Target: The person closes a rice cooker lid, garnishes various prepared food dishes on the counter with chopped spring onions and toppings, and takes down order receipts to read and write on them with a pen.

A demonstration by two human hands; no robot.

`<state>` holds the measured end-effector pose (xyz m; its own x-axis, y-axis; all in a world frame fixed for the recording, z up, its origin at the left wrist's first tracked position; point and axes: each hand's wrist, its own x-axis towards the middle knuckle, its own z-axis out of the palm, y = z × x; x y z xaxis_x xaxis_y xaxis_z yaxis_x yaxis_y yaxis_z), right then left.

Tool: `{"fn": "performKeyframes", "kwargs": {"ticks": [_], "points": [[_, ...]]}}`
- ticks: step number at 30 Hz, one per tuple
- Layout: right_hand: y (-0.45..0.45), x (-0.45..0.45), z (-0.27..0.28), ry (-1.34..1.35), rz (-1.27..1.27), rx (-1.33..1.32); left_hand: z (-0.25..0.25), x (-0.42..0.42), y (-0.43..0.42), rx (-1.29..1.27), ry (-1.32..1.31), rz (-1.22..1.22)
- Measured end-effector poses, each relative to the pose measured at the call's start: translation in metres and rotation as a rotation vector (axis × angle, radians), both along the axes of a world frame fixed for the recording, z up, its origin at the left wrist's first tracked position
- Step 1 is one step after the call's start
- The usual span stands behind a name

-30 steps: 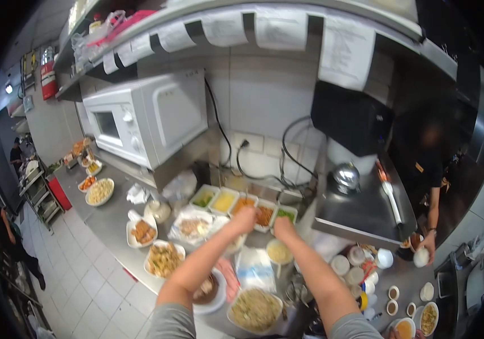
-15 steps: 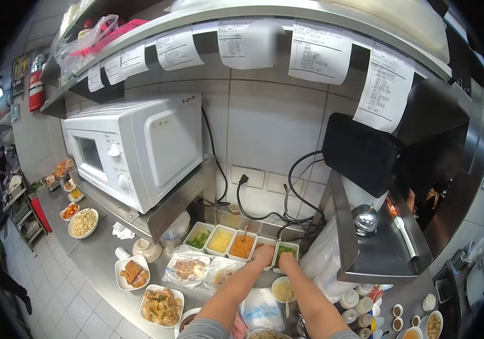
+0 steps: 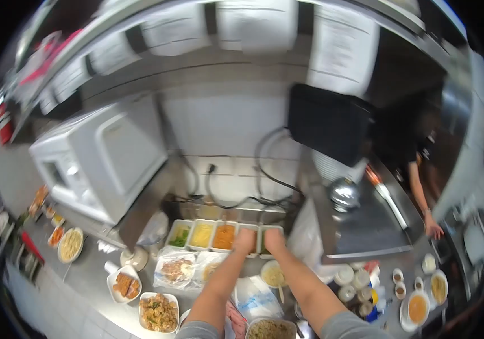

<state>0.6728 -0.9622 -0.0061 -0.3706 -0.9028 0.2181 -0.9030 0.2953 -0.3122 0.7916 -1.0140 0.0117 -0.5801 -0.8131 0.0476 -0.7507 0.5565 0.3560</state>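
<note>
At six o'clock in view, the left hand (image 3: 246,242) reaches into the fourth white container (image 3: 251,255), the right hand (image 3: 274,240) into the fifth (image 3: 267,256); fingers are hidden, so spread and grip I cannot tell; the orange-filled container (image 3: 220,250) sits at nine o'clock.

Restaurant kitchen

Order slips (image 3: 343,51) hang from the overhead shelf (image 3: 126,21); a chrome call bell (image 3: 344,194) stands on a metal ledge (image 3: 360,240); a white microwave (image 3: 129,141) sits above the steel counter (image 3: 85,272), where plated dishes (image 3: 159,312) stand near ingredient tubs (image 3: 199,248).
</note>
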Motion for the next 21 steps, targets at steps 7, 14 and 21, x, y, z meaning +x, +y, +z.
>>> {"fn": "performKeyframes", "kwargs": {"ticks": [7,14,21], "points": [[-0.01,0.002,-0.019,-0.492,-0.162,-0.144,0.015,0.027,-0.028,0.579,0.711,-0.002],[0.104,0.052,0.091,-1.802,0.283,-0.269,0.116,0.07,0.041,0.802,0.542,-0.071],[0.319,0.012,0.151,-2.027,0.609,-0.136,0.183,0.104,0.172,0.886,0.37,-0.131]]}}
